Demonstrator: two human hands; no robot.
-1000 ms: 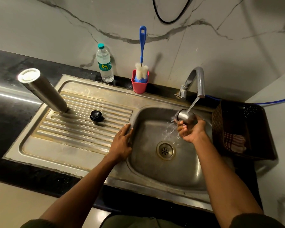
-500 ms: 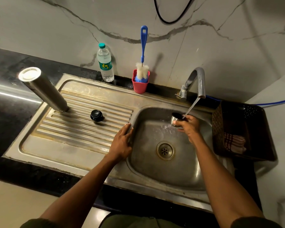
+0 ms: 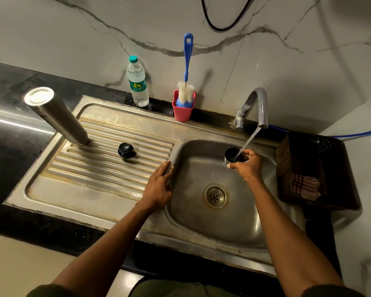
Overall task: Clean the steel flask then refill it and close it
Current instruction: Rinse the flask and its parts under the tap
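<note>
The steel flask (image 3: 58, 116) stands upside down on the ribbed drainboard (image 3: 99, 168) at the left. Its black stopper (image 3: 126, 150) sits on the ribs a little to the right. My right hand (image 3: 247, 166) grips the flask's steel cup lid (image 3: 231, 155) over the sink basin (image 3: 201, 168), mouth up, under the running tap (image 3: 258, 108). The water stream falls into the cup. My left hand (image 3: 160, 185) rests flat on the rim between the drainboard and the basin.
A blue-handled bottle brush (image 3: 187, 67) stands in a red cup (image 3: 183, 111) against the wall, beside a plastic water bottle (image 3: 137, 82). A dark basket (image 3: 313, 168) with a checked cloth (image 3: 304, 187) sits right of the sink. The drain (image 3: 214, 196) is open.
My right hand has turned the cup lid from mouth down to mouth up under the stream and moved it slightly left. My left hand has stayed on the rim.
</note>
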